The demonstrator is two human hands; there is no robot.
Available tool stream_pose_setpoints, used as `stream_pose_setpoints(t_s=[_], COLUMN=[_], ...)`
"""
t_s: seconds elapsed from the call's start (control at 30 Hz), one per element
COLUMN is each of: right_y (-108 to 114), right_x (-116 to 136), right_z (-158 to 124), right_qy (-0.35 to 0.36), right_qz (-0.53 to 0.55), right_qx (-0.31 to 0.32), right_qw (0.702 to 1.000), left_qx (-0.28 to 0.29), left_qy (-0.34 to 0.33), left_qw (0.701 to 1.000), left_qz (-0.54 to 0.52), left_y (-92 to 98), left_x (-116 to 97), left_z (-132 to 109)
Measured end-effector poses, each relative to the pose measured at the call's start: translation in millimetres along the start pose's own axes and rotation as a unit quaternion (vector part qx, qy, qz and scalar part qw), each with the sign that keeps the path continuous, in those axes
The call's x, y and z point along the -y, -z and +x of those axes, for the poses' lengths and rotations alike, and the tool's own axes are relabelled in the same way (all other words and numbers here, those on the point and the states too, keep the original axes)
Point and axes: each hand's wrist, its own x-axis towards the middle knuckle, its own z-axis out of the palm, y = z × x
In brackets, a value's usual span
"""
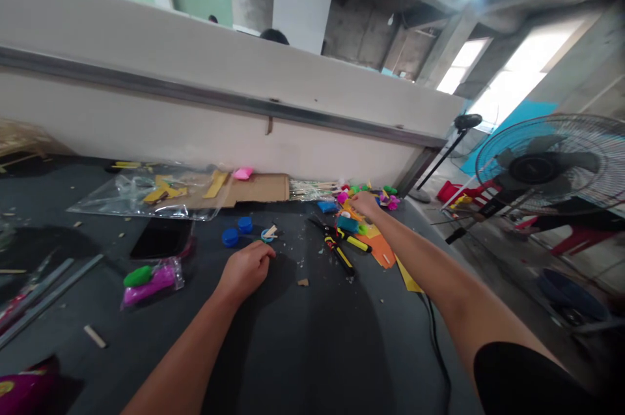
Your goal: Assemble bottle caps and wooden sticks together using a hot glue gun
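My left hand (247, 271) lies curled on the surface (303, 343), just beside a small blue ring (267, 238); my right hand (366, 204) is in a colourful pile (385, 199). I cannot tell what either pinches. The pile, ahead-right, nearer my right hand, stretches sideways: pink, green and blue lumps, beside thin sticks (312, 190).

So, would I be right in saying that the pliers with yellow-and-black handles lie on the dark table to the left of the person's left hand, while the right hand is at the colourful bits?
Not quite: the head view shows the pliers lying to the right of the left hand, not to its left. The rest stands.
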Motion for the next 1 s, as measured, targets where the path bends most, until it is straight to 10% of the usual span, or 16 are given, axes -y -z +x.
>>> stream_pose_setpoints(t_s=[0.6,0.83,1.0], right_y=[8,-22,-44], right_x=[44,95,115], right_z=[-47,-143,-149], right_qy=[0.082,0.331,0.446], right_qz=[0.044,0.032,-0.058], right_qx=[-0.068,0.025,0.044], right_qw=[0.993,0.943,0.892], left_qx=[-0.012,0.002,0.018], left_qy=[0.005,0.090,0.055], left_qw=[1.000,0.993,0.996], left_qz=[-0.028,-0.079,0.063], left_y=[-1.4,-1.6,6.1], left_x=[0,-2,-11], left_z=[0,2,-5])
